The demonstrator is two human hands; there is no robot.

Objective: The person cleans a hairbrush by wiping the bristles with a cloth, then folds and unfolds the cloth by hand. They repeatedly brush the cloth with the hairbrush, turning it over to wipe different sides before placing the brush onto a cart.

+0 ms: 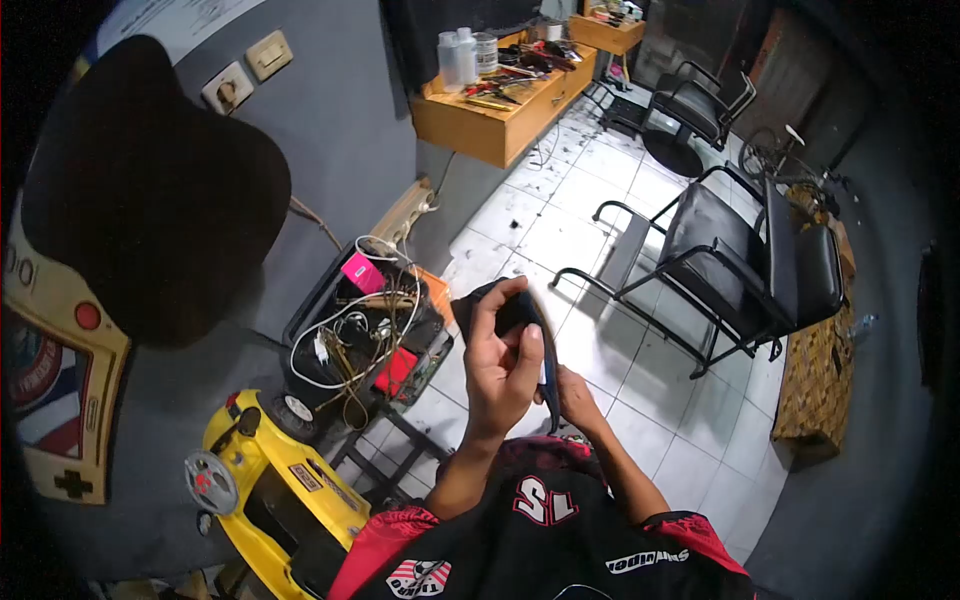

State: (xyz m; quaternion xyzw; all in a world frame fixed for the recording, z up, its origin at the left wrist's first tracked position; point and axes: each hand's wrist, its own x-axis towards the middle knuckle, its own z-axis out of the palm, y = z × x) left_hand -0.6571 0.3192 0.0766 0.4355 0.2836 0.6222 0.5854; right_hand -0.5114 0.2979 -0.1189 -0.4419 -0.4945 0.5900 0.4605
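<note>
In front of my chest I hold a dark, soft-looking item (510,315) with a curved edge, navy along its right side. It may be a cap, but its kind is not clear. My left hand (500,370) is closed on its near side, with the index finger and thumb bent towards each other. Lower down on the right, my right hand (576,396) grips its edge, with the fingers partly hidden. A small white patch shows beside my left thumb.
A black crate (300,315) of tangled cables stands to the left, above a yellow toy car (290,480). Black chairs (715,235) stand on the white tiles. A wooden wall shelf (510,130) carries bottles and tools. Something dark (150,190) blocks the upper left.
</note>
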